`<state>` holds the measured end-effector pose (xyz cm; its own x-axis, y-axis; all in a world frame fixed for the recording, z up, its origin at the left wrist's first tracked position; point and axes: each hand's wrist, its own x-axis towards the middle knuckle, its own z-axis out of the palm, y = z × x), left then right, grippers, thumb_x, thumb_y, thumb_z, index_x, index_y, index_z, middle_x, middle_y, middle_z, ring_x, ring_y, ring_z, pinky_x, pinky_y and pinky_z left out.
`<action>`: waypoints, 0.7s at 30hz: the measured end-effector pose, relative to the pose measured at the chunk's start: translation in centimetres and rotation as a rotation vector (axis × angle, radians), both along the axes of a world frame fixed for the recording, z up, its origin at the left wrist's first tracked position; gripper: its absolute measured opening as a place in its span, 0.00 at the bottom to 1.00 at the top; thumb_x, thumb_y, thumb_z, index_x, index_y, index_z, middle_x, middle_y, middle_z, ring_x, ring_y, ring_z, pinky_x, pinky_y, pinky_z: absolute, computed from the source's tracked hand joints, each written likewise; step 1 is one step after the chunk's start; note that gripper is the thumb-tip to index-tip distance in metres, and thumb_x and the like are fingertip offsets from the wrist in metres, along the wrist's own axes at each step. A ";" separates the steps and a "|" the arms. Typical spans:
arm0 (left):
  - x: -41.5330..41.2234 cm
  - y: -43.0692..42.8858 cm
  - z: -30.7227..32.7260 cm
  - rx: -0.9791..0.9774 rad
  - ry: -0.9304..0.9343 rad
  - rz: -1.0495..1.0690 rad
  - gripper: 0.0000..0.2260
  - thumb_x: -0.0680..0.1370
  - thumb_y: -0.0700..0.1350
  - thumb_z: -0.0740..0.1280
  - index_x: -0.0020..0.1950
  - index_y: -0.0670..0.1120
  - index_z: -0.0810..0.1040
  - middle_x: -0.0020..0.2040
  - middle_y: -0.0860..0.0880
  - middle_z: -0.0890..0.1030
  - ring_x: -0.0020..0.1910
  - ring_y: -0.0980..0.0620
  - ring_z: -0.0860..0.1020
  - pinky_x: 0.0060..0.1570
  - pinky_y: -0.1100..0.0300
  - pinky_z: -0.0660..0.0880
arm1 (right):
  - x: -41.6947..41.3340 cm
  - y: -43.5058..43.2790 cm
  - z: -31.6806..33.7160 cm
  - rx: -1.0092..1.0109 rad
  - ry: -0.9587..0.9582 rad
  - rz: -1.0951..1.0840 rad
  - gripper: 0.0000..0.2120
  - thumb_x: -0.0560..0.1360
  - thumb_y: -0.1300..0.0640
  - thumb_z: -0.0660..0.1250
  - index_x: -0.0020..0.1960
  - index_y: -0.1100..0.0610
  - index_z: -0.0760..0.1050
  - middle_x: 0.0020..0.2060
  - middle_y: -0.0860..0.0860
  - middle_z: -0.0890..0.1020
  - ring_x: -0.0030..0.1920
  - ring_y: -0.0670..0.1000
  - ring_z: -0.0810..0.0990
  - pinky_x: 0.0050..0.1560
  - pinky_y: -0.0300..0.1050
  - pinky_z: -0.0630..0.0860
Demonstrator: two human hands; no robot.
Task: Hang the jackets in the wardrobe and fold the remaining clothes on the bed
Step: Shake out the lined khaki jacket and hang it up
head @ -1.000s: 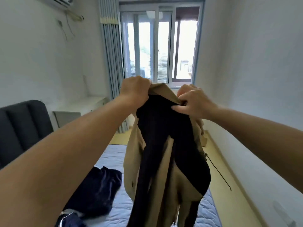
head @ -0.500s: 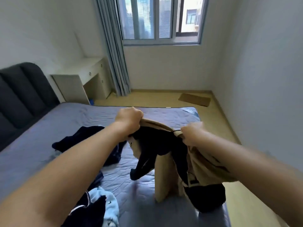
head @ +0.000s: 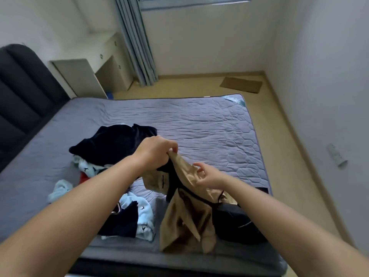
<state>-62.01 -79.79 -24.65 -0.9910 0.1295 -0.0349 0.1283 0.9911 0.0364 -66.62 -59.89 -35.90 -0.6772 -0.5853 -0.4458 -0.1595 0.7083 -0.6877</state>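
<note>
Jacket [head: 185,220]: tan, black lining. Bed cover [head: 199,124]: grey-lilac, quilted hexagon pattern. Clothes pile [head: 111,144]: navy; pale blue garment [head: 143,218] with small dark bird print. Headboard [head: 18,92]: charcoal.

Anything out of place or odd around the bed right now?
A flat brown cardboard piece lies loose on the floor near the window wall. On the bed, clothes sit in an unfolded heap. The tan jacket hangs crumpled from the left hand.

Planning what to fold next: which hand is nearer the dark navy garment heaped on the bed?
The left. The left hand pinches the tan jacket right at the dark navy garment's edge; the right hand, fingers open, sits farther right, across the jacket.
</note>
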 end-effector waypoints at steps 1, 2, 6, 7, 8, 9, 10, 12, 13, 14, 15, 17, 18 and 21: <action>0.3 -0.1 0.2 -0.018 0.012 -0.035 0.17 0.70 0.36 0.59 0.51 0.54 0.78 0.37 0.52 0.76 0.36 0.49 0.72 0.32 0.59 0.61 | 0.2 -0.4 0.0 -0.038 0.025 0.025 0.33 0.70 0.60 0.66 0.73 0.49 0.61 0.65 0.50 0.71 0.63 0.50 0.71 0.62 0.44 0.71; 0.6 -0.2 0.5 -0.040 0.022 -0.060 0.17 0.70 0.35 0.60 0.50 0.54 0.77 0.34 0.53 0.74 0.34 0.49 0.70 0.31 0.59 0.59 | 0.4 -0.8 -0.1 -0.066 0.064 0.035 0.32 0.69 0.60 0.66 0.71 0.49 0.63 0.64 0.50 0.71 0.64 0.49 0.70 0.63 0.46 0.70; 1.7 -1.8 1.6 -0.139 0.055 -0.081 0.14 0.68 0.33 0.59 0.45 0.52 0.66 0.27 0.54 0.65 0.25 0.54 0.62 0.26 0.59 0.55 | 0.5 -1.4 0.2 -0.025 0.165 0.058 0.09 0.68 0.58 0.66 0.48 0.51 0.72 0.45 0.48 0.78 0.50 0.52 0.77 0.50 0.49 0.76; 1.9 -2.2 1.7 -0.157 0.061 -0.081 0.15 0.68 0.33 0.59 0.45 0.52 0.64 0.27 0.54 0.64 0.25 0.55 0.61 0.26 0.59 0.55 | 0.6 -1.3 0.4 0.009 0.166 0.106 0.08 0.69 0.57 0.66 0.47 0.51 0.72 0.42 0.47 0.78 0.47 0.52 0.77 0.48 0.48 0.76; 2.0 -2.4 1.7 -0.165 0.069 -0.077 0.14 0.67 0.33 0.59 0.44 0.51 0.64 0.27 0.54 0.64 0.25 0.56 0.61 0.26 0.59 0.54 | 0.7 -1.2 0.5 0.036 0.163 0.155 0.08 0.69 0.57 0.66 0.47 0.51 0.72 0.42 0.47 0.77 0.46 0.52 0.77 0.46 0.47 0.75; 2.1 -2.6 1.6 -0.168 0.078 -0.069 0.14 0.66 0.33 0.59 0.43 0.50 0.64 0.27 0.54 0.65 0.25 0.56 0.61 0.26 0.59 0.54 | 0.8 -1.1 0.5 0.052 0.173 0.191 0.07 0.70 0.58 0.65 0.47 0.49 0.73 0.41 0.47 0.77 0.45 0.52 0.77 0.44 0.47 0.74; 2.1 -2.8 1.4 -0.176 0.083 -0.060 0.13 0.66 0.33 0.59 0.42 0.50 0.65 0.27 0.54 0.65 0.25 0.56 0.61 0.26 0.59 0.54 | 1.0 -1.0 0.4 0.074 0.207 0.205 0.05 0.70 0.58 0.63 0.43 0.48 0.72 0.41 0.47 0.76 0.44 0.52 0.76 0.41 0.47 0.73; 2.2 -3.3 0.9 -0.239 0.072 -0.039 0.10 0.67 0.34 0.60 0.39 0.49 0.64 0.27 0.54 0.65 0.25 0.54 0.62 0.26 0.59 0.55 | 1.5 -0.7 0.4 0.120 0.371 0.153 0.07 0.72 0.59 0.61 0.38 0.49 0.69 0.42 0.49 0.73 0.47 0.55 0.75 0.37 0.45 0.66; 2.2 -3.6 0.6 -0.288 0.056 -0.028 0.09 0.67 0.36 0.60 0.39 0.49 0.64 0.28 0.54 0.65 0.25 0.52 0.63 0.26 0.60 0.55 | 1.7 -0.5 0.3 0.135 0.494 0.102 0.05 0.73 0.60 0.60 0.41 0.51 0.70 0.44 0.51 0.72 0.49 0.57 0.75 0.38 0.45 0.64; 2.2 -3.8 0.3 -0.337 0.038 -0.018 0.09 0.68 0.37 0.61 0.38 0.49 0.64 0.28 0.54 0.66 0.26 0.51 0.65 0.26 0.60 0.56 | 1.8 -0.2 0.2 0.138 0.596 0.050 0.04 0.73 0.61 0.60 0.45 0.54 0.73 0.46 0.53 0.73 0.50 0.57 0.74 0.39 0.44 0.64; 2.3 -4.0 0.0 -0.372 0.027 -0.004 0.08 0.68 0.39 0.62 0.38 0.50 0.64 0.30 0.54 0.68 0.28 0.49 0.67 0.28 0.60 0.57 | 2.0 0.0 0.0 0.127 0.652 0.008 0.06 0.73 0.61 0.60 0.47 0.57 0.74 0.48 0.54 0.73 0.50 0.57 0.74 0.39 0.44 0.63; 2.7 -4.1 -0.7 -0.387 0.032 0.035 0.08 0.69 0.40 0.63 0.38 0.50 0.65 0.35 0.52 0.74 0.33 0.47 0.72 0.30 0.60 0.59 | 2.2 0.9 -0.1 0.026 0.607 -0.073 0.03 0.73 0.61 0.60 0.41 0.57 0.72 0.45 0.53 0.74 0.47 0.57 0.74 0.39 0.44 0.63; 2.8 -4.1 -1.1 -0.366 0.041 0.062 0.07 0.70 0.40 0.63 0.37 0.50 0.66 0.37 0.52 0.75 0.34 0.46 0.73 0.31 0.59 0.59 | 2.4 1.3 -0.1 -0.032 0.547 -0.094 0.07 0.72 0.61 0.61 0.36 0.54 0.68 0.40 0.51 0.74 0.44 0.56 0.74 0.38 0.44 0.62; 3.4 -3.8 -2.0 -0.208 0.071 0.157 0.08 0.70 0.36 0.63 0.36 0.46 0.67 0.40 0.49 0.70 0.32 0.45 0.68 0.31 0.57 0.62 | 3.2 3.1 -0.4 -0.069 0.437 0.006 0.12 0.72 0.59 0.62 0.34 0.52 0.62 0.32 0.49 0.72 0.37 0.56 0.73 0.36 0.48 0.67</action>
